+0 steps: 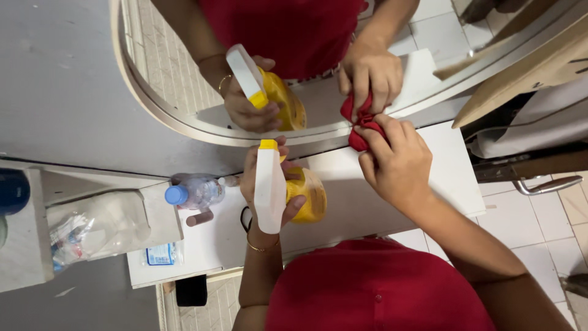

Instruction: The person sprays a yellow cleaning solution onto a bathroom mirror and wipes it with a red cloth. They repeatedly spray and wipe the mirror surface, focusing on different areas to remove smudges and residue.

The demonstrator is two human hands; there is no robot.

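My left hand [264, 184] grips a yellow spray bottle [306, 195] with a white trigger head [269, 187] and yellow nozzle, pointed toward the round mirror [184, 98]. A gold bangle sits on that wrist. My right hand [397, 160] is closed on a bunched red cloth [360, 136], pressed against the lower edge of the mirror glass. The mirror shows the reflection of both hands, the bottle and the cloth just above them.
A white shelf [441, 178] lies under the mirror. On its left stand a clear plastic bottle with a blue cap [195, 193], a clear plastic bag [98, 230] and a small blue-and-white packet [160, 254]. Wooden boards [527, 73] lean at the right. White floor tiles show below.
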